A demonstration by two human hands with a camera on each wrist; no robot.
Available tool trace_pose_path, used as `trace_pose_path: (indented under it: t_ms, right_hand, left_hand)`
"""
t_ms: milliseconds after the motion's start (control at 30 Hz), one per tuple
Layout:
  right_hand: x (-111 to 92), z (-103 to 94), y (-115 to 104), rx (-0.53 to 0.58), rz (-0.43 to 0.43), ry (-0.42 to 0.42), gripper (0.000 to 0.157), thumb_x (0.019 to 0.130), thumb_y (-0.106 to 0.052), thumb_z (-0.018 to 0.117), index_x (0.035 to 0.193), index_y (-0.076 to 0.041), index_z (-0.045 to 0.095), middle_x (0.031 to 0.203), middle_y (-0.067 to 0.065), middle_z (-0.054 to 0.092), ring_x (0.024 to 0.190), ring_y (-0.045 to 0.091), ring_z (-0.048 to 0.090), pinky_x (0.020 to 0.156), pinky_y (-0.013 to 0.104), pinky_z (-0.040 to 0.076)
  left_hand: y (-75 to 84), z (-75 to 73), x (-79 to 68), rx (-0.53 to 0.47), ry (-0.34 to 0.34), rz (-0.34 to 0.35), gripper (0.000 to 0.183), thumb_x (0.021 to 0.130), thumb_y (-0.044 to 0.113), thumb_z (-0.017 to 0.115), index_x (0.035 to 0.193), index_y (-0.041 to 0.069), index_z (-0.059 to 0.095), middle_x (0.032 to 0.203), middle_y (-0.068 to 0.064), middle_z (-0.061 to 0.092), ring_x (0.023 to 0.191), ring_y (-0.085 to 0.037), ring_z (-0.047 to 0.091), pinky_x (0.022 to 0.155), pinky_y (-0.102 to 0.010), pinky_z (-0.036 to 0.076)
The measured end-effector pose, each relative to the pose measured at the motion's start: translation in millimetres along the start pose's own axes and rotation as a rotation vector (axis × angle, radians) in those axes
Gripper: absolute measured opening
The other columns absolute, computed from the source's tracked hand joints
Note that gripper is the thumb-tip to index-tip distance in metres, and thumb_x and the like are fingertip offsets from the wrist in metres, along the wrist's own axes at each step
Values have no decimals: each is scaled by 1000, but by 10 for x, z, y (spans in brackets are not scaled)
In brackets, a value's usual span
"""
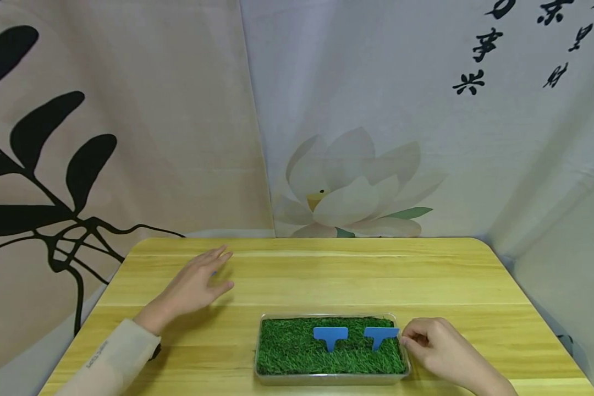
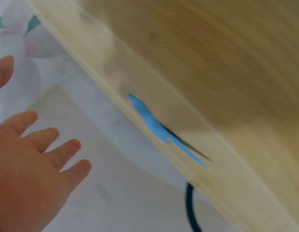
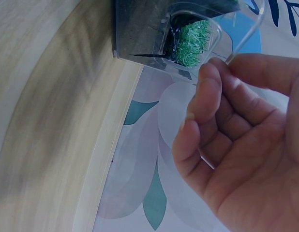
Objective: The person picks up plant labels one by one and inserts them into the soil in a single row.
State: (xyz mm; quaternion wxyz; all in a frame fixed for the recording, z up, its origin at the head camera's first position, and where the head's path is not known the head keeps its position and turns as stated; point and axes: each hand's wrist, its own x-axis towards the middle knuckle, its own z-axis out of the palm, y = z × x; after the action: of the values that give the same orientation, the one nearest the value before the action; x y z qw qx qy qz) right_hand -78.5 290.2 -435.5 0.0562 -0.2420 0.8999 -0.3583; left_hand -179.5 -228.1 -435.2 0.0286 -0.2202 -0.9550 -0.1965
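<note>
A clear plastic box [image 1: 331,379] with green artificial turf [image 1: 287,346] inside stands near the table's front. Two blue T-shaped tags stand upright in the turf, one near the middle [image 1: 330,334] and one toward the right [image 1: 380,333]. At the box's right end, my right hand [image 1: 447,352] pinches the rim between thumb and index finger [image 3: 212,82]. My left hand [image 1: 190,286] hovers over the table's left side with fingers spread. Mostly hidden behind it in the head view, another blue tag [image 2: 152,123] lies on the wood.
Light wooden table [image 1: 425,280] with rounded far corners. Behind it hangs a cloth backdrop [image 1: 178,110] with a leaf print, a lotus and black characters; cloth also borders the right side.
</note>
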Motion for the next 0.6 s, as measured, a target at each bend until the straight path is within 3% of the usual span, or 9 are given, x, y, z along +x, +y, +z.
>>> trace_pose_path:
  t_ms: [333,600]
  right_hand:
    - [5,3,-5,8,5,-3,16,101,-9,69,92,-20,76,75,-17,60,62,-1,49,53,24,44]
    - [10,9,-4,-3,-4,7,17,100,-8,69,91,-21,76,74,-18,59,61,-1,48,53,24,43]
  left_hand:
    - [-296,31,-9,20,-144,-78,70,107,37,61,160,0,36,169,-29,17,150,-59,19,116,-76,14]
    - [-449,35,70,65,-204,-121,57,107,25,57,155,-2,45,163,-34,27,145,-60,30,112,-78,22]
